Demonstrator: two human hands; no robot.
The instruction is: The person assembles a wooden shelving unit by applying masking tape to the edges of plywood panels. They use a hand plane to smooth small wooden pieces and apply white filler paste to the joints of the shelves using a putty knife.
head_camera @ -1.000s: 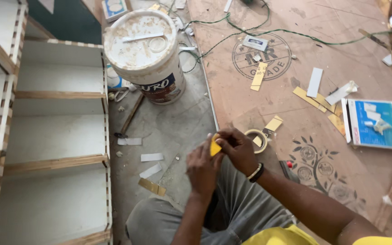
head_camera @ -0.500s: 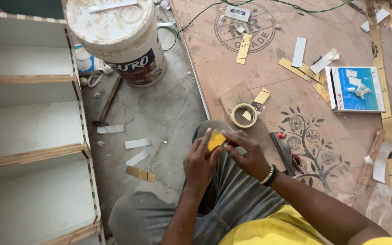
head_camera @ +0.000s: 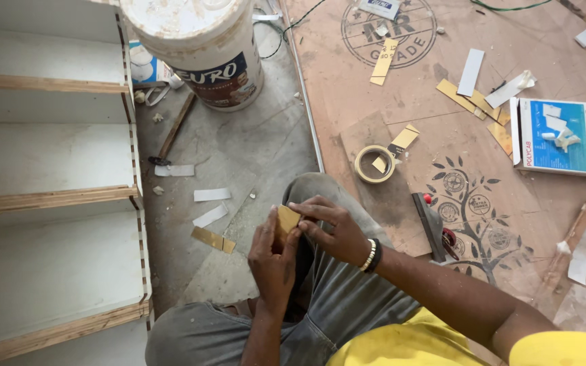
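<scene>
Filling the nine o'clock side, a white shelf unit (head_camera: 42, 169) is seen lying flat, with a plywood sheet (head_camera: 456, 108) spread over the one-to-three o'clock area and a white bucket (head_camera: 198, 47) stood at twelve. Smaller things are scattered on the sheet: a blue-and-white box (head_camera: 556, 135) at two o'clock and a tape roll (head_camera: 374, 164) just above centre. Near centre, over the knee, a small yellow chip (head_camera: 287, 219) is pinched between the fingertips of the left hand (head_camera: 274, 261) and the right hand (head_camera: 334, 229), both closed on it.
</scene>
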